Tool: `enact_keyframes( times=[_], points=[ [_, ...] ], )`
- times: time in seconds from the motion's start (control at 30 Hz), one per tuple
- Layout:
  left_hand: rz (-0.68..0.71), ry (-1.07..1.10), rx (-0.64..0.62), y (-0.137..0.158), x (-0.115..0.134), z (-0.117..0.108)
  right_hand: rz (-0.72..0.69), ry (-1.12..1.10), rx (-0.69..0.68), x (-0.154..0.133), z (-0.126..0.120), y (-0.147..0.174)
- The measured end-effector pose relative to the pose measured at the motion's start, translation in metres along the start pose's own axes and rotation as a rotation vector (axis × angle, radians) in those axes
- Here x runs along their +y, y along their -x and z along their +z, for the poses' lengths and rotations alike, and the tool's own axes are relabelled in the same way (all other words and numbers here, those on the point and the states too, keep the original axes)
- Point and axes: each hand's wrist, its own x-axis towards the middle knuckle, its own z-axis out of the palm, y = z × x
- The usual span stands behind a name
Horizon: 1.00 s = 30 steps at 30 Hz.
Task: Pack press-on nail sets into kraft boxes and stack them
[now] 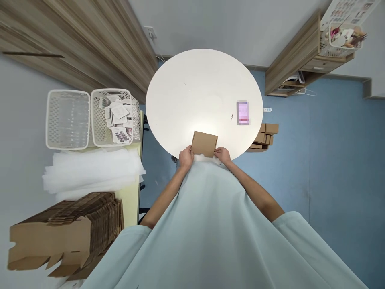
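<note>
A small brown cardboard box [205, 143] lies at the near edge of the round white table [198, 80]. My left hand [186, 157] grips its left near corner, fingers curled and partly hidden. At the opposite near corner, my right hand [223, 155] pinches the box's edge between thumb and fingers. Some white, soft-looking material [206, 158] shows along the near side of the box, close to my shirt. Whether it sits inside the box or beneath it, I cannot tell.
A phone-like item [243, 112] lies on the table's right. To the left stand a basket of packets [98, 120], a basket of clear plastic items [49, 120], white foam sheets [93, 170] and flattened cartons [54, 245]. Several small boxes [264, 138] sit low at right.
</note>
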Motion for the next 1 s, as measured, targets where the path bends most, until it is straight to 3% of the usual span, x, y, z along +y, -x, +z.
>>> enact_keyframes(
  times=[0.2, 0.43, 1.0],
  points=[
    [0.032, -0.073, -0.010, -0.003, 0.001, 0.000, 0.068, -0.038, 0.020, -0.002, 0.008, -0.003],
    [0.005, 0.026, -0.025, -0.007, 0.006, 0.000, -0.022, 0.097, 0.116, -0.007, 0.003, -0.004],
    [-0.022, 0.072, -0.027, -0.012, 0.007, 0.002, -0.074, 0.117, 0.099, -0.006, -0.001, -0.009]
  ],
)
